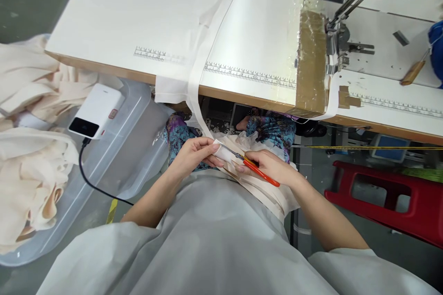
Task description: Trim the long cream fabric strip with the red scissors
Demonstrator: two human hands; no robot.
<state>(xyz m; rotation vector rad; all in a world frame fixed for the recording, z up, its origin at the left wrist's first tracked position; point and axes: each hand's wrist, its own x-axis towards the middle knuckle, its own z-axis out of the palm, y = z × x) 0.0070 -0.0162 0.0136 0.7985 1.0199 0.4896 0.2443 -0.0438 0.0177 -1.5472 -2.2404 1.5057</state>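
Note:
Over my lap, my left hand (199, 153) pinches the edge of a pale fabric strip (224, 152) between thumb and fingers. My right hand (268, 166) grips scissors (261, 174) with red-orange handles. Their metal blades point left and lie against the strip near my left fingertips; whether the blades are parted I cannot tell. More cream fabric (273, 196) is bunched on my lap beneath both hands. A long white band (195, 78) hangs over the table edge and runs down toward my left hand.
A sewing machine (341, 39) stands at the right on the white table (252, 32), with a wooden-handled tool (413, 73) beside it. At the left, a clear plastic bin (114, 147) holds cream fabric pieces and a white power bank (97, 110) with a black cable. A red stool (384, 193) sits at the right.

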